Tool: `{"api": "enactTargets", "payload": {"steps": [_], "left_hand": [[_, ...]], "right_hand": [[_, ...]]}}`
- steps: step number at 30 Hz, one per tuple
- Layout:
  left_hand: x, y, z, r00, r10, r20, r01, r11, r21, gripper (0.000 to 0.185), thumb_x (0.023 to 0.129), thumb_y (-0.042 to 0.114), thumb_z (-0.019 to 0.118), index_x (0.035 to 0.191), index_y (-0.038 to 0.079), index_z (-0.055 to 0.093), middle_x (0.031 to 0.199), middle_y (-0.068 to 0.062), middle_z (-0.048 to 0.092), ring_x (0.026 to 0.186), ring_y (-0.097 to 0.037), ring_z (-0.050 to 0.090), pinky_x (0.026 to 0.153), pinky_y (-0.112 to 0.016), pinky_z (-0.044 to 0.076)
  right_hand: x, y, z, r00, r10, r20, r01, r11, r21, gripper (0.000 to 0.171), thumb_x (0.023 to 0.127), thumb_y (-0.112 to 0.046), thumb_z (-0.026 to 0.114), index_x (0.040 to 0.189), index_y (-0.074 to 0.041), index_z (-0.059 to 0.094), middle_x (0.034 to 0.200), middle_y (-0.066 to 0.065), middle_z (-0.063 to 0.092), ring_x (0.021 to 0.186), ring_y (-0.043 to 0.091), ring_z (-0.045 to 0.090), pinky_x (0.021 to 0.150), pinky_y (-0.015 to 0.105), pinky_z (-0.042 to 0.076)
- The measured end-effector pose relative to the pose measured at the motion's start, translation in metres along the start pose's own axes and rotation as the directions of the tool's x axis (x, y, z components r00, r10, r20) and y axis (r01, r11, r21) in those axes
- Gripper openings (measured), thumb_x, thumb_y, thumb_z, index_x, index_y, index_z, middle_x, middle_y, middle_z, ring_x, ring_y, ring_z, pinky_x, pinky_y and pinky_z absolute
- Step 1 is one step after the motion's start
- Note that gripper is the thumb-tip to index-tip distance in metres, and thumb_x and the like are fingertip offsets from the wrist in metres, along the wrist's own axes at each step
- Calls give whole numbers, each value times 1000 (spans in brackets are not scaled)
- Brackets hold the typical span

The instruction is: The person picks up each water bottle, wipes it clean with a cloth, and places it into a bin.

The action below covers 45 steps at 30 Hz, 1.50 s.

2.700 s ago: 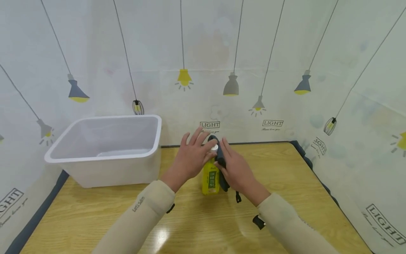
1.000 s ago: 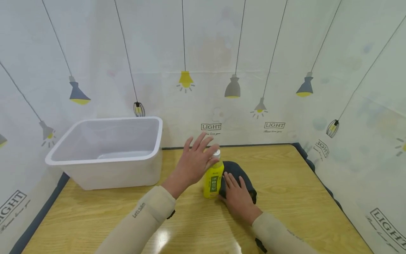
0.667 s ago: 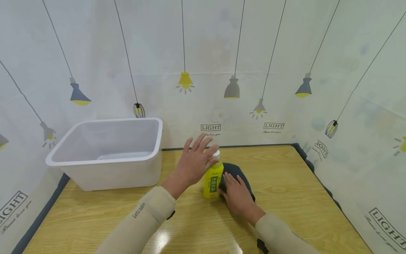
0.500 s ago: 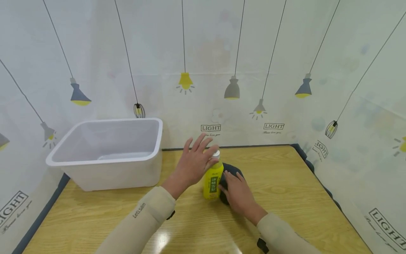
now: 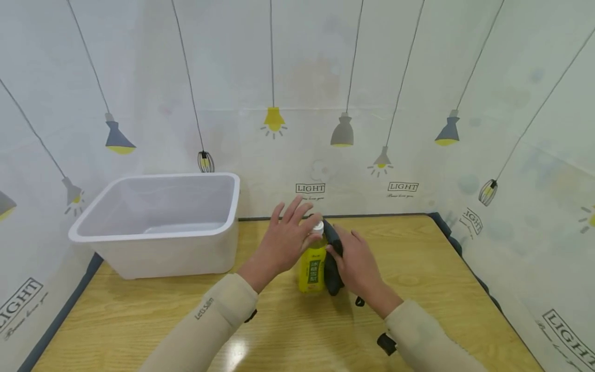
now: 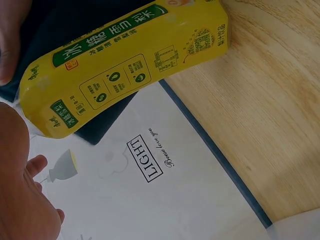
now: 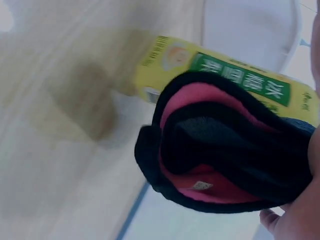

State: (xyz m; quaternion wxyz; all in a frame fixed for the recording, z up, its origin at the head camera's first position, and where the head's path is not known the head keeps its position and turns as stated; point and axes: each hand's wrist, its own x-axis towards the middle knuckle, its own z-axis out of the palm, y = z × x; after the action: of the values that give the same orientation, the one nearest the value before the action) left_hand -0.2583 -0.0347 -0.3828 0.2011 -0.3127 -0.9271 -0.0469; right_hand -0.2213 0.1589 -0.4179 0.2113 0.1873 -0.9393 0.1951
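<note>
Standing upright near the middle of the tabletop (image 5: 418,268) is a yellow bottle (image 5: 312,267) with a white cap, and both hands are working at it. The left hand (image 5: 284,242) is resting against the bottle's upper part from the 9 o'clock side, its fingers (image 5: 292,206) spread straight and relaxed, not curling round anything. The right hand (image 5: 359,261) is sitting at the bottle's 3 o'clock side, its fingers curling round a black cloth pouch (image 5: 332,261) and gripping it; the pouch is hanging folded and pressing against the bottle's side. The right wrist view is showing the pouch (image 7: 225,150) with a pink lining, lying across the bottle's green label (image 7: 240,77). The left wrist view is showing the bottle (image 6: 125,65) close up, with the dark pouch (image 6: 75,20) behind it. A white plastic tub (image 5: 158,227) is sitting at about 10 o'clock from the bottle, well apart from it, against the lamp-printed curtain (image 5: 325,77) that is walling in the tabletop.
</note>
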Motion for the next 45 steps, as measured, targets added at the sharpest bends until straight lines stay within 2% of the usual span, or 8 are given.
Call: {"api": "enactTargets", "payload": {"steps": [7,15,22,27,33,38,41,45], "left_hand": [[-2,-1,2,1000,1,-11,-1,1000,4,41,101,51,37,137,31,40,154,-3,32,151,-27,16,117,-56,22],[-3,-3,3,1000,-2,-27,3,1000,12,42,101,51,37,137,30,41,153,-4,33,151,-28,17,117,-56,22],[-4,-2,2,1000,-1,-25,1,1000,4,42,101,52,37,137,30,41,153,-4,34,151,-28,17,117,-56,22],[-5,-1,2,1000,-7,-4,7,1000,2,44,101,52,36,139,30,42,154,-2,33,151,-27,16,118,-56,21],[-4,0,2,1000,7,-21,-7,1000,-11,44,102,50,38,140,29,43,153,-2,34,151,-28,18,118,-55,20],[-3,0,3,999,9,-37,-10,1000,-9,45,102,50,39,140,28,43,153,-3,35,152,-27,16,119,-55,19],[-2,-1,3,999,15,-49,-15,1000,0,44,101,50,40,140,28,44,153,-3,36,151,-27,16,118,-55,21],[-2,-1,4,998,14,-56,-13,1000,11,45,101,50,40,140,29,44,152,-2,36,151,-27,17,118,-55,22]], "right_hand": [[8,-15,-9,1000,-13,17,14,999,-44,58,100,-29,55,148,-1,38,151,15,44,138,30,45,116,47,33],[7,-15,-3,996,-92,20,94,965,-245,72,96,-35,62,149,3,32,154,19,38,139,30,43,113,46,37],[0,-8,-2,994,-50,95,71,971,-230,70,99,-36,56,151,1,29,157,17,33,142,29,38,116,45,32],[-14,3,14,986,-20,164,62,964,-259,67,98,-39,56,149,0,35,153,17,40,141,29,40,116,52,30],[-31,10,38,952,48,303,53,947,-316,68,99,-45,52,146,3,40,154,16,39,145,29,34,117,56,26],[-40,16,54,936,32,350,117,911,-396,65,97,-47,53,139,4,50,151,15,43,144,28,37,116,52,30],[-45,20,62,924,30,382,151,887,-437,65,98,-49,50,140,1,50,153,14,42,145,26,36,116,56,27],[-49,24,69,922,37,385,155,877,-455,66,99,-51,47,142,-1,47,155,12,39,145,26,36,115,63,22]]}}
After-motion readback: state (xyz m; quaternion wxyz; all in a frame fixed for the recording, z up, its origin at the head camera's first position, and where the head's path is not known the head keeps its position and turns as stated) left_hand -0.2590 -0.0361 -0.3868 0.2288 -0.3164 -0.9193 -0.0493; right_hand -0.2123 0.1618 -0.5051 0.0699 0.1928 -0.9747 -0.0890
